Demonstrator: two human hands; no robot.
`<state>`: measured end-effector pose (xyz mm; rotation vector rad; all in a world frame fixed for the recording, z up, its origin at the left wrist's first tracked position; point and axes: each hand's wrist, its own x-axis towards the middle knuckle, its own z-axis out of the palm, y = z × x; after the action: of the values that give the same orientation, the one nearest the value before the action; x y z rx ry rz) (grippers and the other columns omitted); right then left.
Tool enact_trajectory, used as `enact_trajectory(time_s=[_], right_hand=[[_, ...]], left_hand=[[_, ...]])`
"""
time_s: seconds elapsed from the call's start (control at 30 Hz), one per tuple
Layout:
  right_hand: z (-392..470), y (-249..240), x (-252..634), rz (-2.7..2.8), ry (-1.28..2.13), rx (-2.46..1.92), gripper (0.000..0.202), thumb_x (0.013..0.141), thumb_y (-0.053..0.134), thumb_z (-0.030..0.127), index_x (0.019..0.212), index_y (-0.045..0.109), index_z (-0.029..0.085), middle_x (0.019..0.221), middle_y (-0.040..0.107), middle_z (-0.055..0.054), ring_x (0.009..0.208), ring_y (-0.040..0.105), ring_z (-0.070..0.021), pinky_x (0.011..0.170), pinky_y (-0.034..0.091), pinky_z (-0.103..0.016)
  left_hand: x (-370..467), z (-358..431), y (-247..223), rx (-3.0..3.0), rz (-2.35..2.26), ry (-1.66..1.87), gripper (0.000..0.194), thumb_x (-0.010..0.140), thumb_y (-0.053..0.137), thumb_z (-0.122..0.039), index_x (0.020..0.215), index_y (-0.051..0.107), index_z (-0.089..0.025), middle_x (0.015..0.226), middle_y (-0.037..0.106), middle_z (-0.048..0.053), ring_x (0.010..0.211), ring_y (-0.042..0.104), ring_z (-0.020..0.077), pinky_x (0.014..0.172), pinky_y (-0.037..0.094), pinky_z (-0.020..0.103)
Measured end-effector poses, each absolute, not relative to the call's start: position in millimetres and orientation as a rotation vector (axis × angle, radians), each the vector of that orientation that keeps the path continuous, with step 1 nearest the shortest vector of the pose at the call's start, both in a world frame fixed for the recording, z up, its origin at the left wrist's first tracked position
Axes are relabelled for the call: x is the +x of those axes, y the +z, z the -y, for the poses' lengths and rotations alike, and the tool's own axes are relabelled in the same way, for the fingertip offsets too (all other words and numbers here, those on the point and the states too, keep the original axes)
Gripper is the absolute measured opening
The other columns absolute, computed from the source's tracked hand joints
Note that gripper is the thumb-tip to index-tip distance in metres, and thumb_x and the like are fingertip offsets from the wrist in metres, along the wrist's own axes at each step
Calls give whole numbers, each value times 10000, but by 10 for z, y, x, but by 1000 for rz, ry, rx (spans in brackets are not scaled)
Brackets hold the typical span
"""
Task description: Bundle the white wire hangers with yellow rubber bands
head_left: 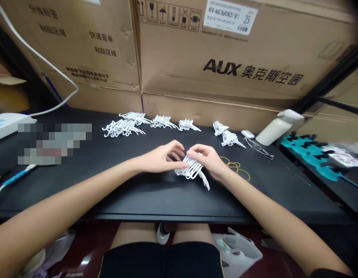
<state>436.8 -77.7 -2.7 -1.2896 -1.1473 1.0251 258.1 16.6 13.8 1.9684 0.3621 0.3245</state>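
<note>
A bundle of white hooks (192,170) is between my hands over the black table, their curved ends to the left and straight ends slanting down to the right. My right hand (209,158) grips the bundle from above and the right, with thumb and forefinger at its top. At the left side, my left hand (164,156) has its fingers curved and apart from the thumb, whose tip lies against the hooks. Yellow rubber bands (235,166) lie just right of my right hand. Behind are more white hooks in groups: a large pile (125,125), two smaller ones (163,121) (187,124) and a right-hand pile (228,135).
Large cardboard boxes (239,50) stand along the back of the black table (138,197). A white bottle (279,127), glasses (258,148) and a small white case (247,134) lie at the right. A power strip (11,125) and cable (56,65) are at the left.
</note>
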Motion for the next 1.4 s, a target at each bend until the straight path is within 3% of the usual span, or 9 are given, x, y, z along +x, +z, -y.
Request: enact_trajectory(time_s=[0.13,0.27,0.37,0.57,0.77,0.97,1.1,1.3,1.4], right_hand=[[778,-11,4349,1014,1063,-1218,274,660,762,408,769,670,174,714,628,0,635,556,-114,580,436,-242],[775,59,4388,896,1113,-1074,327,734,681,484,809,666,167,840,659,-49,770,626,-156,633,508,-260],[785,99,4428,982,1040,-1113,289,728,703,442,821,669,170,894,675,-53,871,642,-168,713,536,-267],[832,86,4408,1268,1055,-1274,313,728,708,434,825,640,144,589,631,1,455,571,-101,435,496,-228],[831,40,4388,1274,855,-1136,292,734,722,368,920,649,154,760,705,-41,586,660,-140,471,534,-239],[834,65,4408,1254,961,-1075,229,725,740,312,869,663,150,751,726,-50,616,690,-154,535,563,-258],[834,63,4409,1271,993,-1092,226,690,768,294,828,676,140,721,724,-48,590,683,-150,545,564,-264],[795,21,4412,1219,965,-1103,227,669,782,281,842,702,158,742,723,-37,607,675,-141,528,549,-244],[773,7,4422,1161,1028,-1108,255,644,799,270,858,706,168,757,722,-29,634,679,-141,530,548,-231]], left_hand=[[2603,-116,99,1781,-283,163,604,692,747,-305,1204,454,-173,1042,666,85,968,626,189,916,459,393],[2589,-154,144,1680,-330,179,513,630,795,-265,1083,580,-159,974,687,48,906,638,179,880,480,352],[2585,-198,163,1623,-363,212,452,618,799,-235,1030,635,-146,909,702,39,846,643,169,848,491,330],[2597,-246,142,1578,-392,333,389,619,799,-218,979,668,-153,898,712,28,836,642,158,829,495,300],[2593,-288,146,1575,-383,439,400,656,783,-251,1023,661,-149,946,708,49,871,644,174,808,506,292],[2565,-327,130,1563,-325,454,377,723,737,-273,1073,654,-161,989,699,59,879,642,163,769,509,260],[2545,-356,123,1550,-329,423,514,716,743,-272,1200,593,-184,1004,687,64,895,639,176,744,516,267],[2552,-356,137,1609,-323,442,640,644,790,-224,1239,558,-179,1053,685,67,964,630,190,851,496,307],[2563,-353,131,1657,-297,456,592,615,802,-200,1172,608,-148,1063,690,91,970,638,210,884,484,340]])
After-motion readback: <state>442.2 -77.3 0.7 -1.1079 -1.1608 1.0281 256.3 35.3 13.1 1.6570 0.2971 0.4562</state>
